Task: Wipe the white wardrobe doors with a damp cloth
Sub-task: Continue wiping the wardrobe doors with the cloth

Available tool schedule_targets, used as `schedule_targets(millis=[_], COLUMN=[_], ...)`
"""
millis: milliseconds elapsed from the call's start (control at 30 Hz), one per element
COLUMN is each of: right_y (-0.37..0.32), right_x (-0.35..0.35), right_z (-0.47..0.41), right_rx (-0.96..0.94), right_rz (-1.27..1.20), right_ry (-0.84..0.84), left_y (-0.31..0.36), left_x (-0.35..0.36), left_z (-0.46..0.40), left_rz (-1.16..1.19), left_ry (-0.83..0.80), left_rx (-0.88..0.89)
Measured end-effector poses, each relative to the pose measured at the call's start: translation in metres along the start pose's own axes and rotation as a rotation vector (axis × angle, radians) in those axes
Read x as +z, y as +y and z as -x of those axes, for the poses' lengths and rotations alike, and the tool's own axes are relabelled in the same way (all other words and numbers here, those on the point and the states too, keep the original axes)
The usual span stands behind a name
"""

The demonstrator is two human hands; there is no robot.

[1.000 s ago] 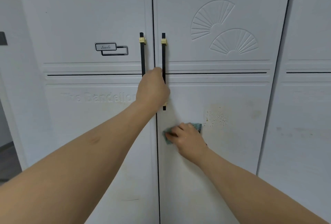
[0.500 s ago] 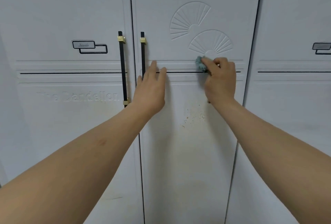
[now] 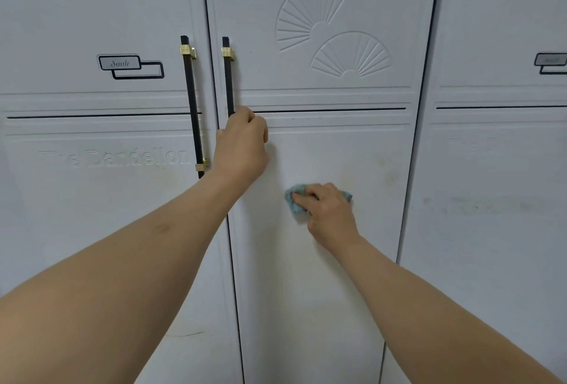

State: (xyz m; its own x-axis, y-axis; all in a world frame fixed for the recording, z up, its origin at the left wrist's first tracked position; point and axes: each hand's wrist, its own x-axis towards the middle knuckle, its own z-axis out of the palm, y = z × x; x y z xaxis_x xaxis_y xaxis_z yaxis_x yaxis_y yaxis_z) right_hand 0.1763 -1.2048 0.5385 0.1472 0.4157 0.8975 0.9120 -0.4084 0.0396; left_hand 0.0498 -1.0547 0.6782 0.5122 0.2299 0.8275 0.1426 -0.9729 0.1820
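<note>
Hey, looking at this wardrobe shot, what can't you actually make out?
Head view only:
- Lower part of the middle door's handle: hidden behind the left hand.
- Most of the cloth: covered by the right hand.
- Nameplate on the right door: cut off by the frame edge, lettering blurred.

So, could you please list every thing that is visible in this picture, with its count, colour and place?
wardrobe doors: three in view, white, filling the picture side by side
handles: two, black with gold fittings, upright on either side of the gap between the left and middle doors
fan reliefs: two, white, embossed on the upper middle door
Smile label: one fully seen, grey with black outline, upper left door; a similar one is cut off at the right edge
embossed lettering: one line, white, left door below the grooves
cloth: one, blue-green, pressed on the middle door below the grooves
left hand: one, gripping the middle door's handle
right hand: one, holding the cloth
</note>
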Motion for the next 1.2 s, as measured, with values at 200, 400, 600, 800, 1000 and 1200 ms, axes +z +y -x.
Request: schedule_targets(millis=[200,400,600,800,1000,1200], right_y=[-0.002,0.039,0.089,0.081,0.082,0.082], right_x=[-0.032,-0.130,-0.128,-0.081,-0.078,-0.073], right_z=[-0.005,-0.085,-0.082,-0.023,-0.024,-0.021], right_rx=[0.120,0.426,0.456,0.493,0.487,0.505], right_rz=[-0.107,-0.110,0.006,0.007,0.030,0.009], right_ry=[-0.480,0.207,0.264,0.263,0.272,0.319], left_y=[0.030,0.053,0.062,0.058,0.067,0.066], left_x=[0.008,0.019,0.037,0.048,0.051,0.051], left_z=[0.023,0.006,-0.010,-0.008,-0.006,-0.006], left_rz=[-0.343,-0.323,-0.302,-0.349,-0.349,-0.365], left_ry=[-0.128,-0.047,-0.165,-0.143,-0.162,-0.167], left_rx=[0.078,0.200,0.168,0.175,0.132,0.144])
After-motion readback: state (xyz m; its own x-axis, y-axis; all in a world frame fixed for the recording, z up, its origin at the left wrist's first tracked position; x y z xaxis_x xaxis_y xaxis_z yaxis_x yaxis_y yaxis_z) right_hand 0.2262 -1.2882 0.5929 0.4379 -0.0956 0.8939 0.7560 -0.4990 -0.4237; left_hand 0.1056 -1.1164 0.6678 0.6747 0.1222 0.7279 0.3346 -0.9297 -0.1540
